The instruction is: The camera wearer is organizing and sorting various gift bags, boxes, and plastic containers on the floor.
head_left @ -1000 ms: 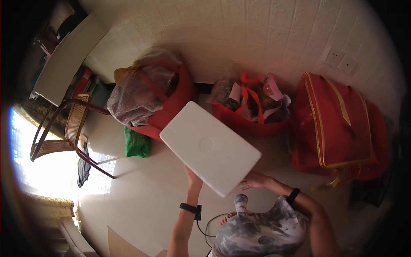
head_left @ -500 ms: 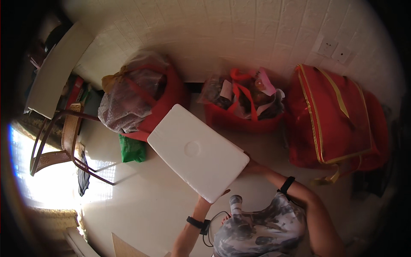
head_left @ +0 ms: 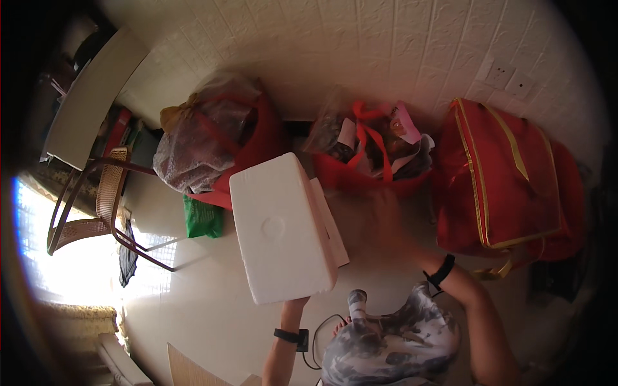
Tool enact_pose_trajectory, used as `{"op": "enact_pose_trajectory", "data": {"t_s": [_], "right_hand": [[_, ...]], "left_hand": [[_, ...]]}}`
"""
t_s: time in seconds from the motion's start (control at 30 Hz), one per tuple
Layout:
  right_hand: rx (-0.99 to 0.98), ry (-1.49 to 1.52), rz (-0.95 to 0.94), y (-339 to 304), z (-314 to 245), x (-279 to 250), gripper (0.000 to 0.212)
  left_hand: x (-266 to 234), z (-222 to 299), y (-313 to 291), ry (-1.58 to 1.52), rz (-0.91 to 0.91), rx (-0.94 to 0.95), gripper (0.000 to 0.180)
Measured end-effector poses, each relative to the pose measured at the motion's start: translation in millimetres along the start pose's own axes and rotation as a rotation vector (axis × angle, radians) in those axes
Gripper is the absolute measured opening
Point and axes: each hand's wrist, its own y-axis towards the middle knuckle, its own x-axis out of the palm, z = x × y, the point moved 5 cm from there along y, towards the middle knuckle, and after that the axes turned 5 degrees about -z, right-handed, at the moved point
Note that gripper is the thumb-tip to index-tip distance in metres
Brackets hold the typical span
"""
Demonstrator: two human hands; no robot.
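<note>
A white foam box point(head_left: 273, 238), rectangular with a faint round mark on its upward face, is held in front of me at a tilt. My left hand point(head_left: 295, 302) supports it at its lower edge; most of the fingers are hidden behind it. Along its right side a flat pale panel point(head_left: 329, 225) sticks out; whether it is joined to the box I cannot tell. My right hand point(head_left: 389, 225) is off the box, smeared by motion, just below an open red bag point(head_left: 373, 183) with red straps and packed items.
Another red bag point(head_left: 257, 145) with clear plastic wrap stands behind the box, with a green packet point(head_left: 203, 217) beside it. A large red bag with yellow trim point(head_left: 515, 186) is at the right. A chair point(head_left: 111, 193) stands left, and brown cardboard point(head_left: 193, 367) lies at the lower edge.
The foam box has turned more upright, showing its right side and the pale panel. My right hand has let go of it and moved up and right toward the middle red bag.
</note>
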Motion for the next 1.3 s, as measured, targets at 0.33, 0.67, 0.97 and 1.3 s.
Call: {"op": "enact_pose_trajectory", "data": {"t_s": [0.33, 0.67, 0.97, 1.3], "right_hand": [[-0.028, -0.429, 0.073, 69.8, 31.5, 21.4, 0.036], [0.072, -0.303, 0.025, 40.2, 31.3, 0.5, 0.033], [-0.074, -0.498, 0.102, 36.7, 29.8, 6.0, 0.025], [-0.047, -0.435, -0.059, 104.3, -5.1, 68.7, 0.032]], "left_hand": [[42.4, -19.6, 11.9, -0.387, 0.078, -0.143, 0.064], [47.1, 21.7, -2.2, -0.261, 0.033, -0.037, 0.064], [36.0, 27.1, -12.2, -0.347, 0.105, -0.043, 0.072], [60.9, -17.2, 18.3, -0.5, 0.046, -0.161, 0.06]]}}
